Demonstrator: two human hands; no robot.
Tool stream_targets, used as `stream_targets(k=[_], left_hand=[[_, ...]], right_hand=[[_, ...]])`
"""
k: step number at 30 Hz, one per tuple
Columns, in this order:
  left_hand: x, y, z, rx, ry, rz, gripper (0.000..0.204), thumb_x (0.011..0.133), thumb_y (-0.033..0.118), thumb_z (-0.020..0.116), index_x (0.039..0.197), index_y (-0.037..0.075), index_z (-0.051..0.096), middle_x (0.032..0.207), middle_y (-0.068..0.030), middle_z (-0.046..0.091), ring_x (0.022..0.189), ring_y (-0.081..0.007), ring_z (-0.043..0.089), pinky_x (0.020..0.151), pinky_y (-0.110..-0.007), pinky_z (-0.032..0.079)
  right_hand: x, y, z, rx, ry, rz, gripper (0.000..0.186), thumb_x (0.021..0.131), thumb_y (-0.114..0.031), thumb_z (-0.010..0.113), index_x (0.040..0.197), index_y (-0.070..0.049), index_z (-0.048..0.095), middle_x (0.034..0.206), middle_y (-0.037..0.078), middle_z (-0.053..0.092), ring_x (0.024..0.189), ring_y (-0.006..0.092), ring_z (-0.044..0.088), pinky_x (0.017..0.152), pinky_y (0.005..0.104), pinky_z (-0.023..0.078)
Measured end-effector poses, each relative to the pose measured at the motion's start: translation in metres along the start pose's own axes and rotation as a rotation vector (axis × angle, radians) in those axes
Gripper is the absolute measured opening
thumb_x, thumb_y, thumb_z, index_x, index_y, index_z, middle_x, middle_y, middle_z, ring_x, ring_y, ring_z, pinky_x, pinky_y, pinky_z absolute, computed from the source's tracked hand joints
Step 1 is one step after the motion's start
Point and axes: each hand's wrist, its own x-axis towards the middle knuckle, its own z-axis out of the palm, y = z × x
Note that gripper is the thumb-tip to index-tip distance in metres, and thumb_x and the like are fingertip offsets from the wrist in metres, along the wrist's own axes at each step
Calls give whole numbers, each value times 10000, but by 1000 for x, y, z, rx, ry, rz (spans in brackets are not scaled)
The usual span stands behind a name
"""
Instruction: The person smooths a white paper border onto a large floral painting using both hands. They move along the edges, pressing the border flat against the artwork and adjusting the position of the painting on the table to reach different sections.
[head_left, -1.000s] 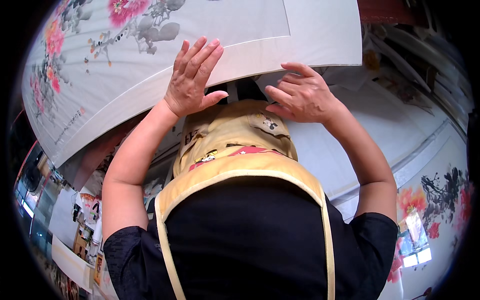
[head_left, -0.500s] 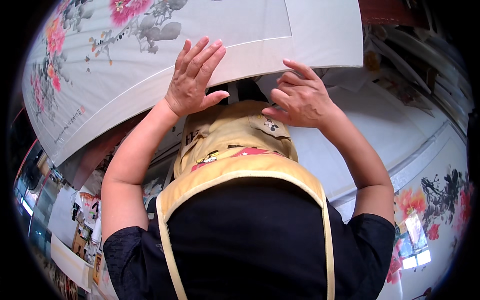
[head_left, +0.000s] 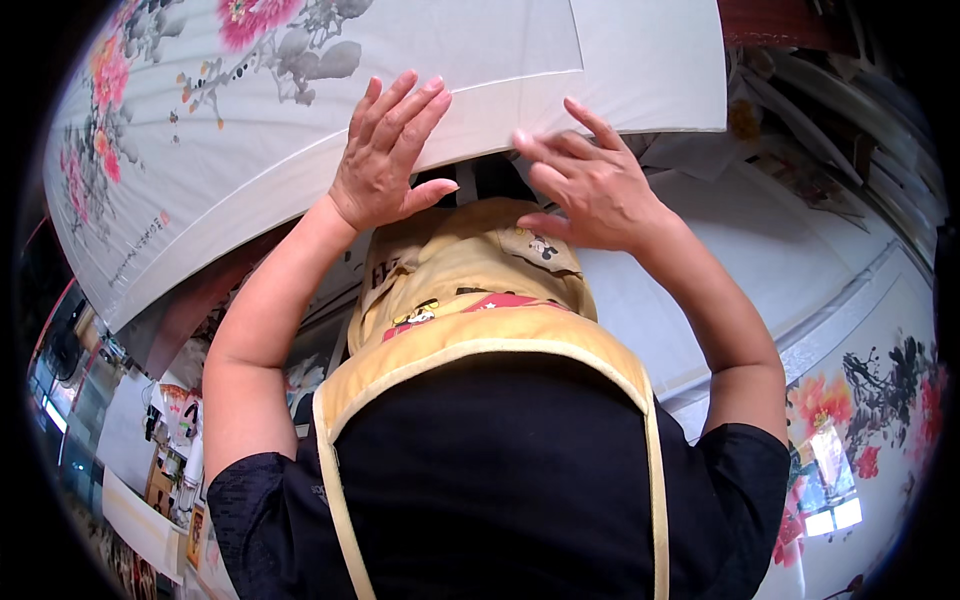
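A large white painted sheet (head_left: 480,45) with pink flowers and grey ink leaves covers the surface in front of me, its plain pale border (head_left: 490,105) running along the near edge. My left hand (head_left: 385,155) lies over this border with its fingers stretched out and its thumb apart, holding nothing. To the right, my right hand (head_left: 600,195) is at the near edge with fingers apart, the index finger pointing over the border. Its middle fingers are smeared by motion. I see nothing held in it. Whether its fingertips touch the sheet I cannot tell.
My yellow apron (head_left: 460,260) is close to the near edge. White sheets (head_left: 710,270) lie lower at the right, beside a glossy flower picture (head_left: 870,430). Rolled or stacked sheets (head_left: 860,120) crowd the far right. Small items (head_left: 180,440) clutter the lower left.
My right hand has shifted slightly left and up, and its curled middle fingers have opened outward over the edge. The left hand and the painted sheet have stayed in place.
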Motion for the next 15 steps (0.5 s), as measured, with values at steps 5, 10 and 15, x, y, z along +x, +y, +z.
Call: stream_targets(k=[5,10,15], left_hand=[[0,-1,0,4,6,2,785,958,616,569,1521,81,455,1564,-82,443,1499,-284,334,1264,-508,172],[2,-2,0,5,5,8,775,963,610,565,1521,83,455,1559,-83,450,1497,-284,340,1263,-508,171],[3,-3,-1,-1,-1,14,767,961,594,574,1519,81,456,1555,-89,457,1492,-286,353,1261,-510,171]], right_hand=[[-1,2,-2,67,64,5,385,794,-423,804,819,-116,572,1175,9,702,1092,172,656,1229,455,311],[-3,4,-4,113,-15,15,365,824,-435,777,843,-108,615,1159,36,714,1164,177,639,1234,464,296],[-7,2,1,134,-105,-52,375,841,-443,763,894,-94,636,1272,91,686,1282,203,588,1234,436,293]])
